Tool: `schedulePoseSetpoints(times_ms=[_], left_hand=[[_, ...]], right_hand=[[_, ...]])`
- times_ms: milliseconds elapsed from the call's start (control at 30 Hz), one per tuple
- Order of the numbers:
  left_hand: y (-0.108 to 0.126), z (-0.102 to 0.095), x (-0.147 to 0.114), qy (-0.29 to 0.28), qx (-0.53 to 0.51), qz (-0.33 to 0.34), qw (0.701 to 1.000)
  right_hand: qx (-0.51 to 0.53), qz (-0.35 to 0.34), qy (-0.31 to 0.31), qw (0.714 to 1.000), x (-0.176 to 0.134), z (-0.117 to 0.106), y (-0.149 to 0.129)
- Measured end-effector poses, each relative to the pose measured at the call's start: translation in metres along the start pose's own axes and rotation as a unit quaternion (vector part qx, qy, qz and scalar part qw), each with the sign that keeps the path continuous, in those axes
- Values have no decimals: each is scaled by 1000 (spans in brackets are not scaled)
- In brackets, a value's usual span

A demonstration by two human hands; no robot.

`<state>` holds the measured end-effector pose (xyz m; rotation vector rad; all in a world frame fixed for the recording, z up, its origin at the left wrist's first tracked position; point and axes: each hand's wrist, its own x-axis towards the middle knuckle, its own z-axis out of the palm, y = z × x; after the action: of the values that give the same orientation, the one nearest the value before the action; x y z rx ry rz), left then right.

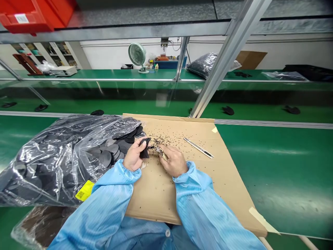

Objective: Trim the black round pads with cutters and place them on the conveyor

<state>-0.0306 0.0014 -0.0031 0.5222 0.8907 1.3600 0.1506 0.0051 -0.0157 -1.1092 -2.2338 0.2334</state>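
Observation:
My left hand (134,155) is closed on a black molded piece (144,148), thumb on its face and a thin tab pointing right. In my right hand (174,161) is a small silver nail clipper (161,152), its jaws up against the end of that tab. Whether the jaws are closed on the tab is too small to tell. Many tiny black scraps (166,139) lie scattered over the brown cardboard sheet (151,198) under both hands. To the right of my right hand rests a slim silver utility knife (199,148).
A big clear plastic bag (57,152) of dark flat pieces spills open at my left. A metal upright (221,59) rises behind the cardboard. An orange-red bin (36,17) sits overhead at left. Several black pieces lie on the green surface behind, and a fan (137,54) stands farther back.

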Motion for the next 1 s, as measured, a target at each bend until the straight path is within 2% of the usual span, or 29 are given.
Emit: schedulePoseSetpoints(times_ms=[200, 367, 567, 667, 867, 1000], left_hand=[[-2, -1, 0, 1, -1, 1, 1000], [-3, 0, 2, 7, 5, 20, 1000], [-1, 3, 1, -19, -2, 55, 998], [0, 1, 1, -21, -18, 50, 998], [-1, -3, 5, 5, -57, 23, 998], [-1, -1, 4, -40, -69, -20, 997]], right_hand=[[-51, 19, -27, 998, 1, -4, -2], [-7, 47, -50, 998, 2, -2, -1], [98, 94, 17, 991, 2, 1, 1], [117, 115, 40, 986, 2, 0, -1], [123, 83, 11, 989, 1, 0, -6], [129, 55, -22, 990, 1, -2, -12]])
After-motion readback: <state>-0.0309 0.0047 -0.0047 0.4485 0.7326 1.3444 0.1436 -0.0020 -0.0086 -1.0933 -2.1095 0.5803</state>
